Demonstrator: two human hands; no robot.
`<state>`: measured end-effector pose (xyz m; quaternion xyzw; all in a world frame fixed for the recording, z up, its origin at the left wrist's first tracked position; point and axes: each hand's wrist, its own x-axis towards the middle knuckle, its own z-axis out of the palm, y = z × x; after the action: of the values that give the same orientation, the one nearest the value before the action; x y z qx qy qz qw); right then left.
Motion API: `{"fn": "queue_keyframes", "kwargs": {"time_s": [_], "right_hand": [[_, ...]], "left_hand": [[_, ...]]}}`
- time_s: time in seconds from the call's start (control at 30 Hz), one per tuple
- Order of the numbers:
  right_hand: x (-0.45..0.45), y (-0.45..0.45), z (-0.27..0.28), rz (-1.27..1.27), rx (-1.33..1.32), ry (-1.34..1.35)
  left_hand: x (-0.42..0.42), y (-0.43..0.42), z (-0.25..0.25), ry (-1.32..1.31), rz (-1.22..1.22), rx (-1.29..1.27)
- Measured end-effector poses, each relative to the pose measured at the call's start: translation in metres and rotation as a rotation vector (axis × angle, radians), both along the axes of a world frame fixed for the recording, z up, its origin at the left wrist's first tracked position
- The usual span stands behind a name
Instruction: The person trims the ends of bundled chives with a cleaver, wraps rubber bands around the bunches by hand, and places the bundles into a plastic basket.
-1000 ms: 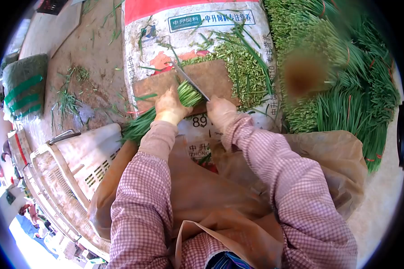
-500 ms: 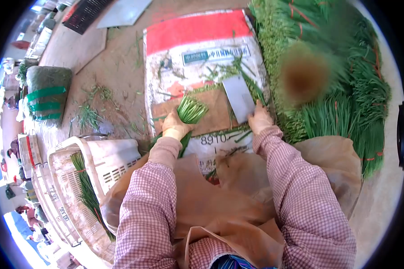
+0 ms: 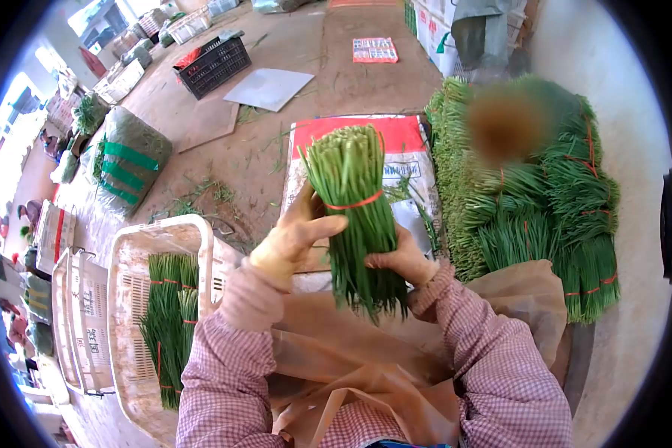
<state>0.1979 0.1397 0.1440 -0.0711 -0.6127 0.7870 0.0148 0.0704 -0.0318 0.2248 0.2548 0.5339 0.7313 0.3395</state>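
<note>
Between crate rim (image 3: 207,257) and stacked greens (image 3: 514,205), touching neither, fingers (image 3: 330,226) of both hands (image 3: 295,237) grip a bundle (image 3: 361,237).

That bundle (image 3: 362,231) over there is deep green, with paler yellow-green tops (image 3: 343,153) and a red band (image 3: 357,201). The sleeves (image 3: 231,366) are checked pink and white, the apron (image 3: 321,328) tan, the crate (image 3: 218,263) off-white stained brown.

From head height, through one wide, round-edged view, we look forward and down, our left hand (image 3: 291,240) and right hand (image 3: 409,260) close, floor (image 3: 384,93) stretching beyond.
</note>
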Motion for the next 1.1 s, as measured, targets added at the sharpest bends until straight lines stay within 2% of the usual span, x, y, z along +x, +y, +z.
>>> {"fn": "queue_keyframes", "kwargs": {"time_s": [0.03,0.13,0.17,0.2,0.23,0.3,0.37,0.43,0.5,0.53,0.57,0.63,0.67,0.7,0.73,0.77,0.8,0.83,0.87,0.9,0.97,1.1], "right_hand": [[0.010,0.001,0.006,0.003,0.013,0.005],[0.031,-0.010,0.022,0.034,-0.204,0.061],[0.037,-0.016,0.030,0.044,-0.190,0.067],[0.042,-0.023,0.041,0.084,-0.264,-0.001],[0.048,-0.029,0.047,0.121,-0.342,-0.072],[0.049,-0.035,0.029,0.167,-0.272,-0.078],[0.051,-0.044,0.023,0.139,-0.120,0.019],[0.052,-0.045,0.016,0.147,-0.042,-0.032],[0.048,-0.042,0.010,0.331,0.150,0.001],[0.048,-0.038,0.011,0.369,0.330,0.045],[0.051,-0.030,0.013,0.366,0.335,0.041],[0.060,-0.018,0.035,0.434,0.824,-0.088],[0.064,-0.012,0.039,0.293,0.953,-0.209],[0.065,-0.009,0.038,0.081,0.953,-0.109],[0.068,0.000,0.043,-0.047,0.823,-0.068],[0.071,0.008,0.049,-0.212,0.765,-0.027],[0.076,0.012,0.064,-0.278,0.458,0.087],[0.081,0.005,0.091,-0.368,0.346,0.110],[0.084,0.002,0.107,-0.444,0.326,0.140],[0.086,-0.003,0.121,-0.450,0.329,0.131],[0.086,-0.012,0.140,-0.476,0.446,0.344],[0.076,-0.027,0.146,-0.469,0.636,0.501]], "left_hand": [[0.003,-0.013,0.004,-0.047,-0.134,0.075],[0.007,-0.032,0.006,0.044,-0.184,0.085],[0.009,-0.035,0.006,0.107,-0.203,0.094],[0.019,-0.032,0.014,0.116,-0.249,0.042],[0.024,-0.032,0.003,0.080,-0.280,0.130],[0.039,-0.033,-0.011,-0.118,-0.296,0.151],[0.047,-0.032,-0.013,-0.188,-0.240,0.208],[0.050,-0.032,0.000,-0.092,-0.216,0.211],[0.061,-0.033,0.006,-0.140,-0.189,0.225],[0.063,-0.033,0.003,-0.028,-0.098,0.154],[0.065,-0.032,-0.001,0.082,-0.006,0.083],[0.065,-0.027,-0.008,0.094,0.031,0.071],[0.066,-0.025,-0.010,0.190,0.113,-0.007],[0.067,-0.024,-0.012,0.288,0.197,-0.087],[0.072,-0.021,-0.011,0.379,0.312,-0.135],[0.072,-0.018,-0.018,0.372,0.312,-0.135],[0.069,-0.014,-0.029,0.557,0.402,-0.114],[0.068,-0.011,-0.036,0.742,0.486,-0.091],[0.071,-0.011,-0.033,0.873,0.547,-0.202],[0.072,-0.008,-0.033,0.865,0.539,-0.200],[0.075,-0.005,-0.033,0.971,0.583,-0.249],[0.085,-0.004,-0.027,1.120,0.664,-0.381]]}}
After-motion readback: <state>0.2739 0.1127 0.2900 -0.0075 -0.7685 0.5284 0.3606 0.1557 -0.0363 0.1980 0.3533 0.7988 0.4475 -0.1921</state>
